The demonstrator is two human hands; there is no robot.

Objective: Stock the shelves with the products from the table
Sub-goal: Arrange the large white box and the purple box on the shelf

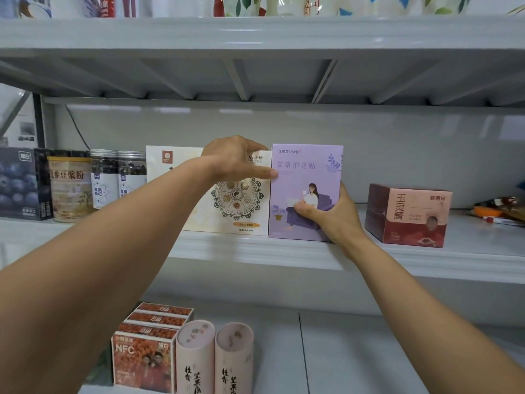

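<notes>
A lilac box (305,172) with a seated figure printed on it stands upright on the middle shelf (255,248). My right hand (329,214) grips its lower right corner, thumb across the front. My left hand (235,160) reaches over a cream box (233,211) with a round emblem; its fingers touch the lilac box's upper left edge. The two boxes stand side by side, touching.
Left on the same shelf stand a dark blueberry box (20,183), a gold tin (71,189) and two jars (116,177). A red box (409,214) sits to the right. On the lower shelf are orange NFC boxes (142,356) and two pink tubes (216,359).
</notes>
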